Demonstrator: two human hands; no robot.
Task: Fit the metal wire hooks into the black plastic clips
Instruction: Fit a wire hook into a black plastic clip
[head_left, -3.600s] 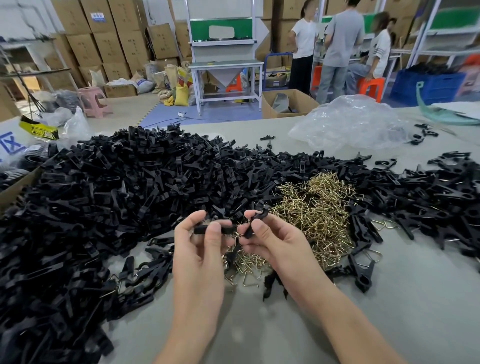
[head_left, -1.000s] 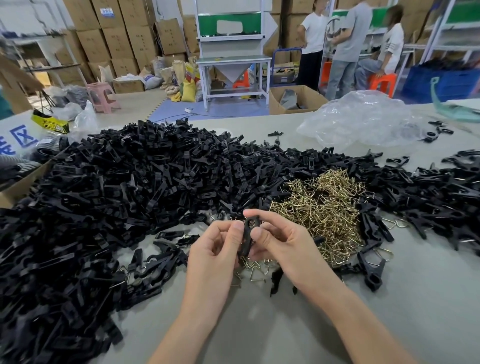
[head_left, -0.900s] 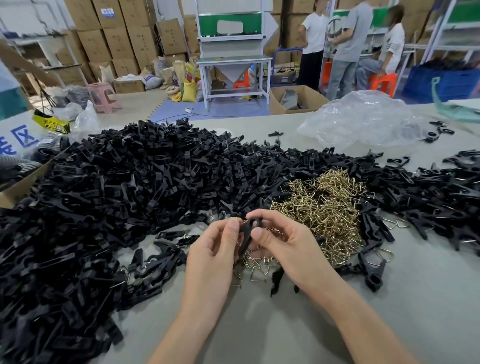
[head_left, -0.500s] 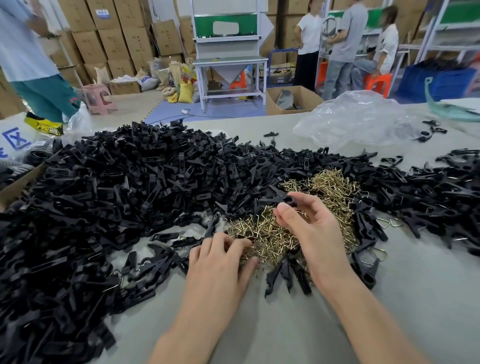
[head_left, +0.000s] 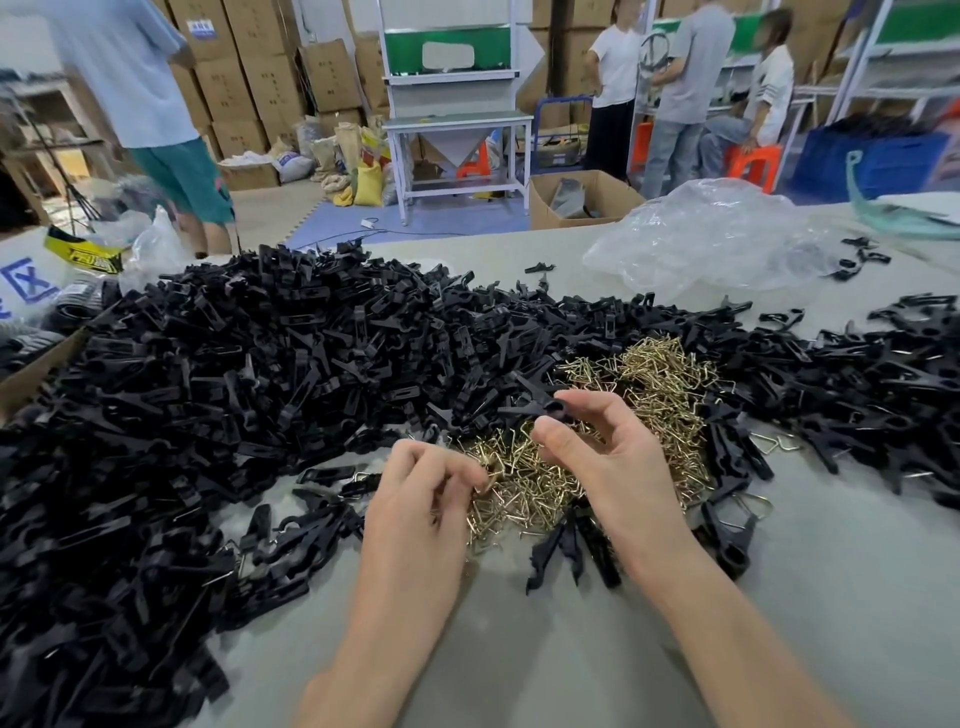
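Grey table (head_left: 779, 597) amid stacked cartons (head_left: 249, 78): hands apart, left hand (head_left: 423, 501) pinching a wire hook (head_left: 491, 476), right hand (head_left: 602, 462) a black clip (head_left: 535, 409).

My left hand (head_left: 415, 499) curls over the near edge of the hooks (head_left: 660, 384), and I cannot tell whether its fingertips pinch one. My right hand (head_left: 602, 462) covers more hooks; whether its forefinger and thumb grip the clip (head_left: 535, 408) at their tips is unclear. Left of my hands, the clip pile (head_left: 208, 389) runs off the edge.
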